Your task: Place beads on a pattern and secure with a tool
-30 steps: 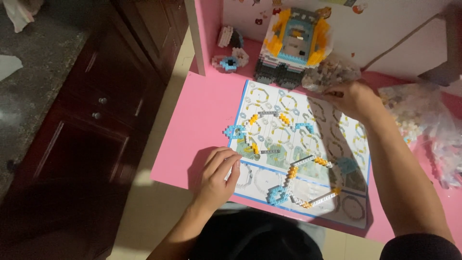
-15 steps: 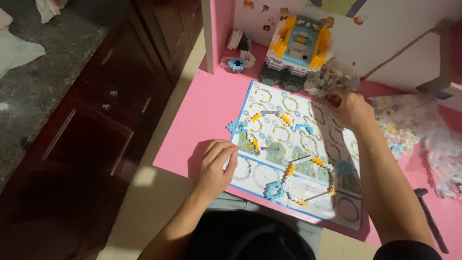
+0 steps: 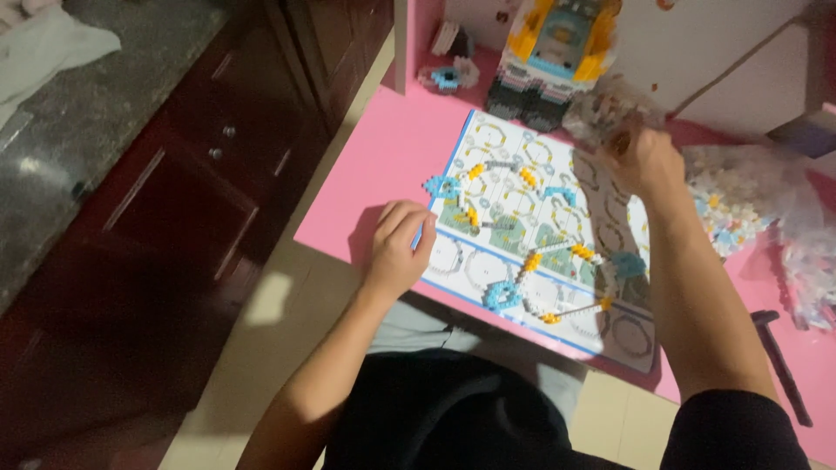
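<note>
On the pink surface [image 3: 366, 187], the left hand [image 3: 398, 248] rests with fingers loosely curled, grasping nothing, at the left edge of the instruction sheet [image 3: 557, 235] strewn with small brick assemblies, while the right hand [image 3: 646, 161] pinches a clear bag of bricks [image 3: 605, 109] beside the brick model [image 3: 557, 48].

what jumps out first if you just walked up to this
The bright pink table stands out, with a white printed instruction sheet on it, strewn with small blue, yellow and grey brick assemblies. The left hand rests on the sheet's near-left edge, while the right hand reaches into a clear plastic bag of tiny bricks beside a yellow-and-blue brick model.
</note>
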